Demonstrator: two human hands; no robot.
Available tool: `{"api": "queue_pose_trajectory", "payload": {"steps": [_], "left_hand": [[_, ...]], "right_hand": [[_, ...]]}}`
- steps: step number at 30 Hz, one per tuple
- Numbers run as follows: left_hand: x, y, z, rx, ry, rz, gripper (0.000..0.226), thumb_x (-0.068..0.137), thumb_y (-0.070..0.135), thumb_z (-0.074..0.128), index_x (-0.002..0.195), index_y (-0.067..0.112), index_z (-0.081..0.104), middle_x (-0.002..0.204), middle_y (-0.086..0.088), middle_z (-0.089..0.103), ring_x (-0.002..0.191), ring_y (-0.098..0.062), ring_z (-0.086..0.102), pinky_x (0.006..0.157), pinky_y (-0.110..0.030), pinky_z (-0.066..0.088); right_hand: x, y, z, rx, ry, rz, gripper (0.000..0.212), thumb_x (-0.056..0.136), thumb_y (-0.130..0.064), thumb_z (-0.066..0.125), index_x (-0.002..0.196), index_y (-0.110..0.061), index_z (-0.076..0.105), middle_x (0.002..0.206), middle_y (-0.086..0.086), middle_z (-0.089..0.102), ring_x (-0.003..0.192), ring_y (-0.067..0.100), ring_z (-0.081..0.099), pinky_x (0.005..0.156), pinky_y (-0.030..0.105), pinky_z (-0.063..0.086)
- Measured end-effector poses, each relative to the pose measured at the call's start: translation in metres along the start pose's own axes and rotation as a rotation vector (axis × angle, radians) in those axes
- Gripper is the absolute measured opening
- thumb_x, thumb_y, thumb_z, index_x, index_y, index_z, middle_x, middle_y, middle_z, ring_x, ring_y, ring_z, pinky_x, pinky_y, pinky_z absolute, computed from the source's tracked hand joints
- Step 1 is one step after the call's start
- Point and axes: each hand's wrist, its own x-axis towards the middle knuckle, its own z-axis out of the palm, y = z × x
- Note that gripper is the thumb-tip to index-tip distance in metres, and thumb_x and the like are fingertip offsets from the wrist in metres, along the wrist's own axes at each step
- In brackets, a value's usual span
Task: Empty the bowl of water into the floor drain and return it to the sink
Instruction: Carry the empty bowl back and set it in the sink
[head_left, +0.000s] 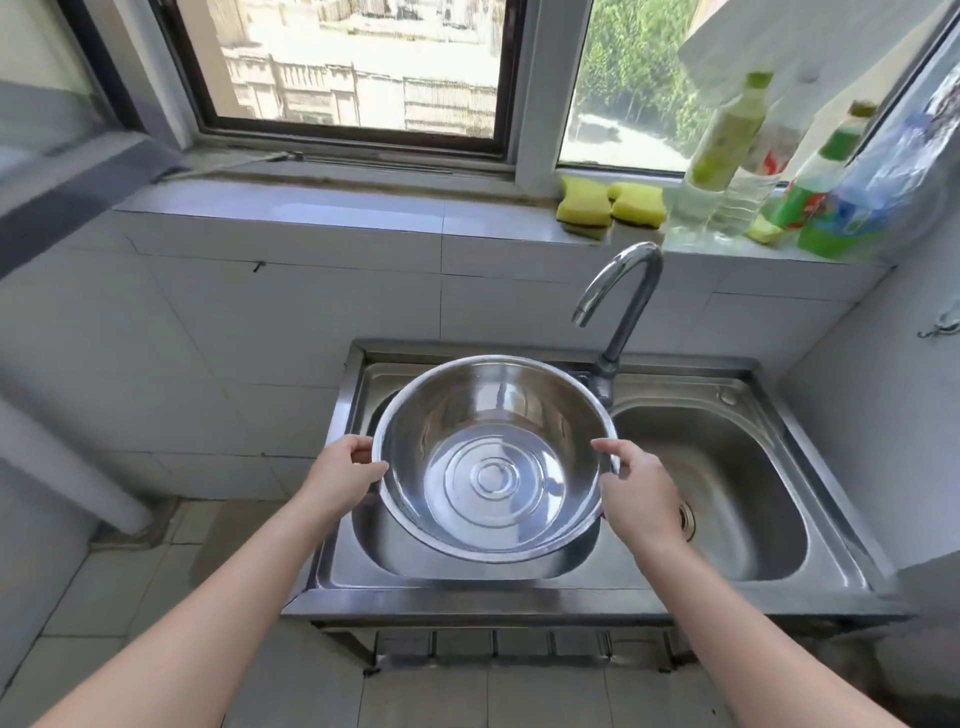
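Two hands grip one steel bowl (488, 457) by its rim. The left hand (345, 470) clasps the left edge, thumb over the lip and fingers beneath; the right hand (636, 491) pinches the right edge, fingers curled over the rim. Both forearms reach in from the bottom corners. The bowl sits level over the left basin of a double steel sink (571, 597), its right side reaching toward the divider between the basins; whether it touches the basin floor I cannot tell. Concentric rings show on the bowl's bottom, and whether water lies in it I cannot tell. The right basin shows its drain (687, 518) just beside the right hand. A curved tap (621, 296) rises behind the bowl, its spout turned left. On the tiled sill (311, 205) above lie two yellow sponges (610, 203), with several bottles (727, 140) to their right. A window (358, 67) stands behind the sill. Grey floor tiles (104, 597) lie left of the sink.
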Motion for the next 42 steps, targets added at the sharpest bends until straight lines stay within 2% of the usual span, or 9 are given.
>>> {"api": "queue_pose_trajectory", "payload": {"steps": [3,6,11,20,26,30,33,38,42], "left_hand": [[0.018,-0.007,0.006,-0.019,0.0,-0.033,0.036,0.086,0.0,0.057,0.122,0.007,0.052,0.109,-0.009,0.062,0.081,-0.018,0.06,0.062,-0.031,0.054],[0.033,-0.016,0.012,0.003,0.009,-0.086,0.035,0.083,-0.002,0.057,0.113,0.013,0.052,0.098,-0.001,0.062,0.094,-0.027,0.063,0.086,-0.047,0.056],[0.05,-0.031,0.021,0.04,0.021,-0.153,0.037,0.077,-0.002,0.06,0.108,0.015,0.051,0.104,-0.003,0.059,0.098,-0.027,0.061,0.089,-0.048,0.054],[0.1,-0.073,0.066,0.128,0.016,-0.291,0.035,0.072,0.002,0.066,0.101,0.017,0.051,0.091,0.002,0.059,0.088,-0.023,0.061,0.082,-0.045,0.055],[0.117,-0.092,0.087,0.162,0.003,-0.349,0.033,0.069,0.002,0.069,0.093,0.016,0.051,0.089,-0.001,0.061,0.085,-0.025,0.062,0.082,-0.046,0.055],[0.125,-0.102,0.092,0.187,0.015,-0.362,0.031,0.069,0.0,0.067,0.084,0.02,0.05,0.088,-0.005,0.062,0.083,-0.026,0.062,0.079,-0.045,0.054],[0.128,-0.109,0.095,0.23,0.024,-0.38,0.03,0.071,0.0,0.067,0.077,0.023,0.048,0.085,-0.005,0.062,0.086,-0.028,0.062,0.081,-0.043,0.053],[0.141,-0.109,0.096,0.344,-0.026,-0.2,0.054,0.081,0.013,0.063,0.131,0.017,0.045,0.118,-0.011,0.065,0.107,-0.032,0.06,0.08,-0.034,0.046],[0.154,-0.098,0.096,0.517,0.027,-0.016,0.057,0.086,0.011,0.051,0.14,0.027,0.04,0.122,-0.011,0.066,0.11,-0.036,0.06,0.086,-0.036,0.046]], "right_hand": [[0.017,0.005,0.014,-0.027,-0.052,0.029,0.049,0.084,-0.005,0.042,0.12,-0.029,0.065,0.117,0.014,0.064,0.092,0.03,0.066,0.074,0.033,0.047],[0.035,0.014,0.031,-0.041,-0.116,0.087,0.048,0.085,-0.007,0.042,0.121,-0.03,0.064,0.115,0.009,0.064,0.082,0.022,0.056,0.071,0.029,0.039],[0.054,0.029,0.055,-0.046,-0.194,0.174,0.05,0.086,-0.004,0.042,0.125,-0.028,0.062,0.101,-0.004,0.053,0.073,0.017,0.056,0.062,0.028,0.043],[0.103,0.068,0.104,-0.071,-0.254,0.335,0.054,0.086,0.001,0.042,0.13,-0.026,0.058,0.14,0.002,0.056,0.06,0.005,0.052,0.052,0.023,0.042],[0.121,0.086,0.121,-0.132,-0.281,0.359,0.049,0.088,-0.003,0.043,0.13,-0.022,0.06,0.138,0.003,0.059,0.107,0.021,0.06,0.08,0.028,0.045],[0.128,0.092,0.129,-0.15,-0.278,0.368,0.053,0.086,-0.002,0.045,0.133,-0.024,0.056,0.119,0.002,0.064,0.085,0.014,0.062,0.068,0.024,0.048],[0.132,0.095,0.133,-0.185,-0.257,0.342,0.064,0.084,-0.003,0.051,0.144,-0.025,0.042,0.127,0.007,0.064,0.114,0.03,0.06,0.086,0.032,0.045],[0.136,0.103,0.138,-0.306,-0.312,0.33,0.079,0.088,-0.016,0.055,0.154,-0.026,0.014,0.12,0.014,0.067,0.109,0.036,0.062,0.087,0.035,0.048],[0.139,0.104,0.143,-0.267,-0.362,0.341,0.082,0.087,-0.019,0.054,0.154,-0.03,0.009,0.101,0.015,0.068,0.093,0.035,0.067,0.085,0.044,0.058]]}}
